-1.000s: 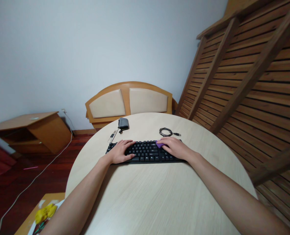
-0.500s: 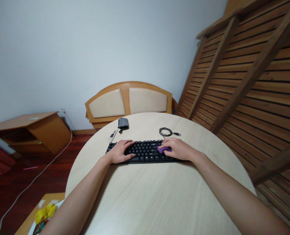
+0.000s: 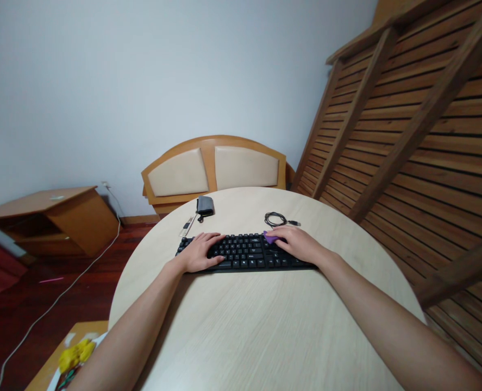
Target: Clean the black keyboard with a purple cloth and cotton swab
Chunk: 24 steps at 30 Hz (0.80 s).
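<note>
A black keyboard (image 3: 244,254) lies across the far middle of a round pale wooden table (image 3: 265,331). My left hand (image 3: 200,251) rests flat on the keyboard's left end, fingers spread over the keys. My right hand (image 3: 298,244) sits on the keyboard's right part, fingers curled round a small purple lump (image 3: 270,237) that it presses against the top row of keys. Most of the purple lump is hidden under the fingers.
Behind the keyboard lie a coiled black cable (image 3: 279,220), a grey pouch (image 3: 205,206) and a small stick-like item (image 3: 187,225). A wooden headboard (image 3: 214,165) leans on the wall; slatted wooden frames (image 3: 407,125) stand right. A low cabinet (image 3: 53,217) and yellow object (image 3: 74,353) are left.
My right hand with the purple lump slid down the keys half a second ago, then back up toward the keyboard's top edge. My left hand has stayed put.
</note>
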Each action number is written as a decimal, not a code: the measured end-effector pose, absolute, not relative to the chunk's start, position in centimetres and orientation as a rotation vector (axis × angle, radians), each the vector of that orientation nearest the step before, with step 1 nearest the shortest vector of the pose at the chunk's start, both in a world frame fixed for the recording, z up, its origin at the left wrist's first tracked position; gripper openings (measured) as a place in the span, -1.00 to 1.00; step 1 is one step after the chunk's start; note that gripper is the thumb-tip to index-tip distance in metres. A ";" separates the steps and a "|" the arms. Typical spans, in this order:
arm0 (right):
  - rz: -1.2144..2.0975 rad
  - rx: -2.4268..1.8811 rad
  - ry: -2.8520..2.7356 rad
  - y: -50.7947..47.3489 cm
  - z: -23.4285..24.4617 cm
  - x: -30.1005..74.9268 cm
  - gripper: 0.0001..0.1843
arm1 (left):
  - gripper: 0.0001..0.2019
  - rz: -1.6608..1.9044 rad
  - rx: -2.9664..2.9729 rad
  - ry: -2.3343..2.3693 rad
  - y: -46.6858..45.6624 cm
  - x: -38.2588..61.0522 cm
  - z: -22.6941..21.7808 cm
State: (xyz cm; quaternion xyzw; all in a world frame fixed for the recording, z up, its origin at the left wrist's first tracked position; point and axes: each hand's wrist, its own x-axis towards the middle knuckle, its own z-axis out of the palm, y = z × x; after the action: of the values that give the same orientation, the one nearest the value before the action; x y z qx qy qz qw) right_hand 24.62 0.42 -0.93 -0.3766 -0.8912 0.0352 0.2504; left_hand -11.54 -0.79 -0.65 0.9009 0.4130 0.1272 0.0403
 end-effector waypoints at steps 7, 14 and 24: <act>0.095 -1.029 -2.526 -0.7 0.9 24.6 -0.58 | -0.33 0.368 2.770 1.270 -0.7 -11.6 -0.6; 0.229 -1.045 -2.557 -1.6 1.9 24.5 -0.67 | -0.33 0.382 2.767 1.271 -0.7 -11.6 -0.8; -0.087 -1.232 -2.264 0.0 -0.2 25.0 -0.68 | -0.34 0.412 2.771 1.256 -0.7 -11.6 -0.7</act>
State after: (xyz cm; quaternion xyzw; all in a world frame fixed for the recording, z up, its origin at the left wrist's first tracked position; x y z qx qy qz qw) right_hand 25.02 0.01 -0.25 -0.4590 -0.8434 -0.0323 0.2775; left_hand -11.61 -0.72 -0.68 0.9020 0.4088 0.1340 0.0360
